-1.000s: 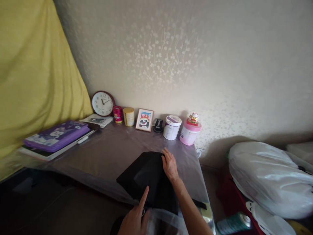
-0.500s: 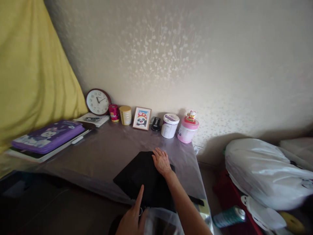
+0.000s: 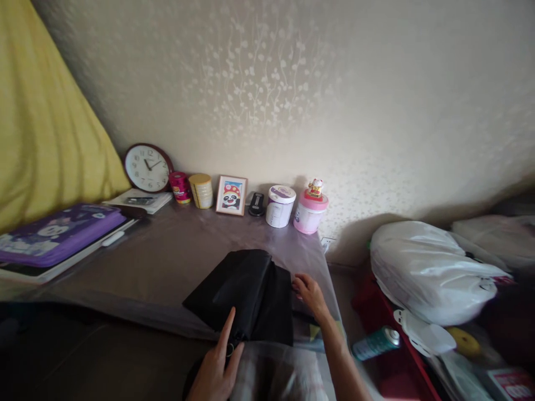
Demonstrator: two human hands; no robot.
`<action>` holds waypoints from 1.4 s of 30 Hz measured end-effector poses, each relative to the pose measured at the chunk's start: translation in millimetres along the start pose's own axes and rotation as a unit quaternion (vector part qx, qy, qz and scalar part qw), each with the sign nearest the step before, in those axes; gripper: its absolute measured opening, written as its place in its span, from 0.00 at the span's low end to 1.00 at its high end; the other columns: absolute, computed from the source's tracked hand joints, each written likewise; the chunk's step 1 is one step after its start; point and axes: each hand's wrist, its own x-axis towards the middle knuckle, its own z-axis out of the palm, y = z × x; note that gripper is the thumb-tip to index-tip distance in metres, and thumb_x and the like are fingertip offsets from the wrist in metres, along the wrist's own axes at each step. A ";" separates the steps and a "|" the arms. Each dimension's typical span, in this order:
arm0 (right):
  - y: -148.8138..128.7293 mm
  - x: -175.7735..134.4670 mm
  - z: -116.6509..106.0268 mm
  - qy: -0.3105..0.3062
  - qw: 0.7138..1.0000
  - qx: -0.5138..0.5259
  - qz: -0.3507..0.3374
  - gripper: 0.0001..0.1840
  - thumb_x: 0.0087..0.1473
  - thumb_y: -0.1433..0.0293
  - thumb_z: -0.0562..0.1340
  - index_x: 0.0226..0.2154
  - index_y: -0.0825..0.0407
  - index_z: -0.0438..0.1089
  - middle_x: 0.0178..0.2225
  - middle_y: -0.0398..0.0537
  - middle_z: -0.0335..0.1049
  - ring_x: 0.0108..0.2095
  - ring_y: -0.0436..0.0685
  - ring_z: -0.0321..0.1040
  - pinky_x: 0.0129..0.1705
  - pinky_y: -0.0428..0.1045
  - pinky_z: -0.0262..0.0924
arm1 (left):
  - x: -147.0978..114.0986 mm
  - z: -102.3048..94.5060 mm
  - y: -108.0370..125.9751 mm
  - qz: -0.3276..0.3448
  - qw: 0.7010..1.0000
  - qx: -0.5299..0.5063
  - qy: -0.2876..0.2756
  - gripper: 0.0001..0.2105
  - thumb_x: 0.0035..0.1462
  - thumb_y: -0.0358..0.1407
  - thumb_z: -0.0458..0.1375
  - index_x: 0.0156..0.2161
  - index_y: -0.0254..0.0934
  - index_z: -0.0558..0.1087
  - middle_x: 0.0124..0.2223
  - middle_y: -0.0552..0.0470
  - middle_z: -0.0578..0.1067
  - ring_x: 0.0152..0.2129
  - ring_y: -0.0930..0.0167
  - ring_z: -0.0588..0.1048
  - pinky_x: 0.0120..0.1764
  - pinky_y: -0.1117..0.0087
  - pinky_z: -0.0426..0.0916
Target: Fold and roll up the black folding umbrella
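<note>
A black umbrella (image 3: pixel 251 284), its loose fabric panels folded over, lies across the near part of the table. My left hand (image 3: pixel 219 356) is at its near end, closed round the handle, which is mostly hidden. Its index finger stretches along the fabric, and a small metal ring shows beside the thumb. My right hand (image 3: pixel 309 295) is just off the fabric's right edge with curled fingers. Whether a bit of fabric is between those fingertips I cannot tell. A dark strap runs from the fabric below that hand.
Along the wall stand a clock (image 3: pixel 149 167), a picture frame (image 3: pixel 231 195), a white tub (image 3: pixel 280 207) and a pink-lidded tub (image 3: pixel 310 214) bearing a figurine. A purple case (image 3: pixel 62 234) lies left. Right of the table are a white bag (image 3: pixel 426 273) and a spray can (image 3: pixel 376 342).
My right hand has lifted off the top of the black fabric and moved right, its fingers now curled. More folds show on the umbrella. My left hand keeps its hold. The view has shifted slightly.
</note>
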 end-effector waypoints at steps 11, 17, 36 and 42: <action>-19.0 -35.9 21.1 -0.131 0.942 -0.162 -0.264 0.14 0.56 0.71 0.55 0.43 0.47 0.72 0.48 0.49 0.69 0.50 0.59 0.63 0.53 0.57 0.57 | -2.0 -9.2 18.5 -0.092 0.988 -0.121 -0.028 0.38 0.55 0.56 0.43 0.64 0.43 0.35 0.15 0.65 0.59 0.09 0.75 0.62 0.14 0.77 0.61; -21.4 -47.6 25.3 -0.125 0.928 -0.231 -0.265 0.18 0.56 0.71 0.56 0.49 0.46 0.67 0.54 0.50 0.62 0.52 0.61 0.61 0.54 0.58 0.55 | -2.1 -9.1 19.0 -0.087 0.989 -0.114 -0.028 0.36 0.56 0.55 0.43 0.64 0.44 0.36 0.14 0.66 0.59 0.08 0.74 0.64 0.13 0.77 0.61; -18.0 -53.4 -10.4 -0.036 0.991 -0.121 -0.049 0.11 0.54 0.69 0.54 0.37 0.51 0.70 0.36 0.48 0.73 0.37 0.56 0.71 0.40 0.48 0.63 | 1.8 -1.6 -4.8 0.010 0.998 0.069 -0.008 0.27 0.62 0.41 0.39 0.64 0.42 0.37 0.61 0.48 0.59 0.55 0.68 0.63 0.52 0.67 0.61; -11.8 -31.7 0.2 -0.069 0.988 -0.012 0.134 0.13 0.51 0.70 0.54 0.39 0.53 0.68 0.32 0.49 0.73 0.30 0.55 0.73 0.21 0.44 0.65 | -1.5 -7.1 9.9 -0.007 1.000 0.023 -0.011 0.29 0.61 0.45 0.40 0.64 0.41 0.39 0.49 0.47 0.74 0.42 0.66 0.75 0.41 0.69 0.69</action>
